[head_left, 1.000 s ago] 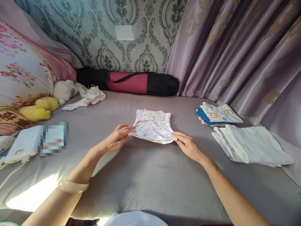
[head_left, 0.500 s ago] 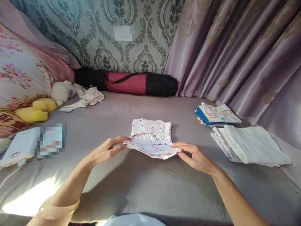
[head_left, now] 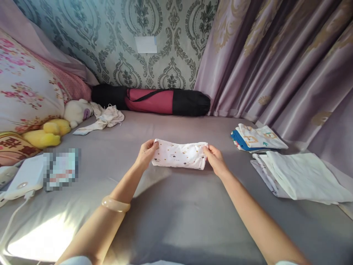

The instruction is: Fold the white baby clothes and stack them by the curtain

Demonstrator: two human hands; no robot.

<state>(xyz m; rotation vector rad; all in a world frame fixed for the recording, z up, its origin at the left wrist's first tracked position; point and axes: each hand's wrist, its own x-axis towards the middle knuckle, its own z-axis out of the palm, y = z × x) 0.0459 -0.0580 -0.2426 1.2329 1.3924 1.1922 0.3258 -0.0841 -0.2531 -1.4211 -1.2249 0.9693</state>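
A small white garment point(head_left: 179, 156) with a tiny dark and tan print is folded into a flat rectangle at the middle of the bed. My left hand point(head_left: 147, 151) pinches its left end, thumb on top near the upper corner. At the opposite end, my right hand point(head_left: 215, 158) grips the upper right corner between thumb and fingers. The fingertips of both hands are partly hidden by the cloth. A pale bangle point(head_left: 116, 204) circles my left forearm.
Folded clothes point(head_left: 259, 137) and folded white cloths point(head_left: 306, 176) lie at the right. A black and red roll bag point(head_left: 150, 101) rests along the wall. Crumpled clothing point(head_left: 106, 119), a yellow plush toy point(head_left: 45, 136) and a white power bank with cable point(head_left: 27, 176) are at the left.
The garment's near edge has been folded away from me, covering the printed drawing. Both hands have moved forward with it and now hold the far corners.
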